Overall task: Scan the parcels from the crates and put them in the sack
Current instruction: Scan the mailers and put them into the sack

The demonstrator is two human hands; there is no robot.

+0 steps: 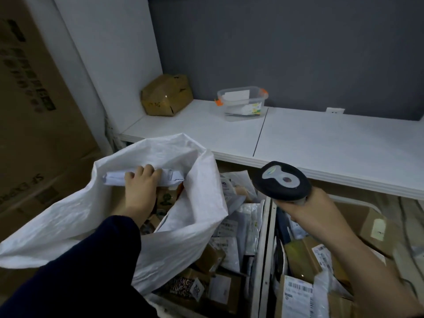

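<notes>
A white woven sack (68, 212) stands open at the left, with brown boxes inside it. My left hand (140, 187) reaches into its mouth and grips a white soft parcel (169, 176) lying across the opening. My right hand (314, 216) holds a black handheld scanner (282, 183) by its handle, raised above the crates. Two crates sit side by side below the table: the left crate (259, 260) holds white mailers and small boxes, while the right crate (358, 201) holds brown boxes with barcode labels (298, 290).
A white table (321, 143) runs along the grey wall, bearing a dented brown box (166, 95) and a clear plastic tub (242, 102) with orange clips. Large cardboard cartons (34, 111) stand at the left behind the sack.
</notes>
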